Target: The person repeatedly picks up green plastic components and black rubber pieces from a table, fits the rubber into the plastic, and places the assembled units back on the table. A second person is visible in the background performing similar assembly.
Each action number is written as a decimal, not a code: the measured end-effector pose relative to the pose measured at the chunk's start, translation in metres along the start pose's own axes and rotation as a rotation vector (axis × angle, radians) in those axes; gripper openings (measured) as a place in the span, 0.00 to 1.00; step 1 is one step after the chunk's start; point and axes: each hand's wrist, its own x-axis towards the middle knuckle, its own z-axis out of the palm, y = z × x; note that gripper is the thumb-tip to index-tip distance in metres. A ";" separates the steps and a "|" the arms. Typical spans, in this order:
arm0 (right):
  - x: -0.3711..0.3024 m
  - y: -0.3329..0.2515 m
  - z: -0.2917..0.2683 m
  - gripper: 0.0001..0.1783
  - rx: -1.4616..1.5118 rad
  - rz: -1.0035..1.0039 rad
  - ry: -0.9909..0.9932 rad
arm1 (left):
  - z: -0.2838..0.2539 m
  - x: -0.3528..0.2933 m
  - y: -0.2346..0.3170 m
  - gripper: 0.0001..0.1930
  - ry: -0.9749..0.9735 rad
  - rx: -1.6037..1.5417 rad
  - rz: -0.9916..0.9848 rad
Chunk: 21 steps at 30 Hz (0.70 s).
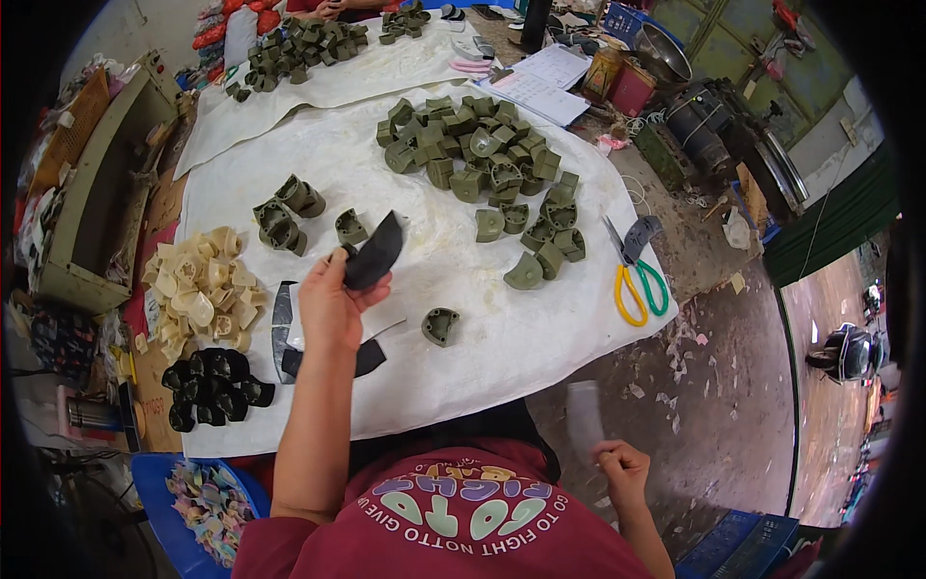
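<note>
My left hand (330, 301) is raised over the white-covered table (434, 386), its thumb and fingers closed on a black curved piece (378, 253). Beneath it lie several flat strips, among them a black curved strip (370, 359) and a dark grey strip (283, 318). Off the table's front edge, my right hand (625, 471) pinches one end of a pale grey strip (585, 415), slightly blurred. A single olive-green moulded cup (441, 326) sits right of the left hand. Another green cup (350, 227) and a small green group (280, 227) stand just beyond.
A large heap of green cups (463, 140) covers the far middle. Cream parts (203, 289) and black rounded parts (217, 381) lie left. Scissors (632, 294) rest at the right edge. A blue bin (145, 492) of scraps stands lower left. Another person (333, 8) sits at the far end.
</note>
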 end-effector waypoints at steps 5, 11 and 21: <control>-0.047 0.062 -0.052 0.15 -1.330 0.332 -0.507 | 0.006 -0.010 0.020 0.10 -0.095 0.143 0.209; 0.038 -0.022 0.038 0.16 -1.029 0.224 -0.428 | 0.029 -0.043 0.011 0.10 -0.170 0.283 0.286; 0.076 -0.076 0.119 0.19 0.771 0.732 -0.342 | 0.051 -0.114 -0.053 0.12 -0.987 0.694 0.822</control>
